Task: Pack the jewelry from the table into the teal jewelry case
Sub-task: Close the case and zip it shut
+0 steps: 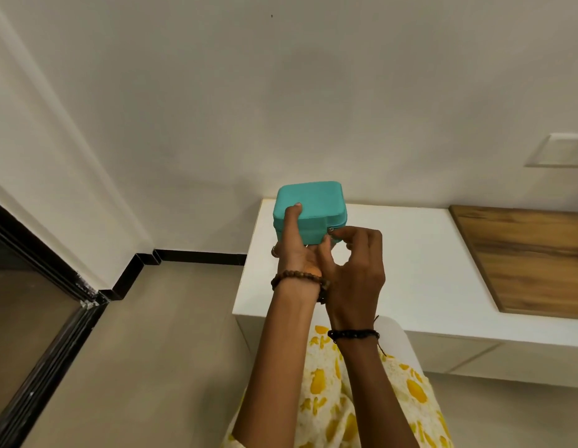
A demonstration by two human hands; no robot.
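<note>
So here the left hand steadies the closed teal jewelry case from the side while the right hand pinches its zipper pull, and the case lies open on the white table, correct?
Not quite. In the head view the teal jewelry case is shut, not open. The rest stands: the left hand steadies it and the right hand pinches the metal zipper pull, over the white table.

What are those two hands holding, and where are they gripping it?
The left hand holds the closed teal case by its near left side, thumb on the lid. The right hand pinches the zipper pull on the case's front edge.
</note>
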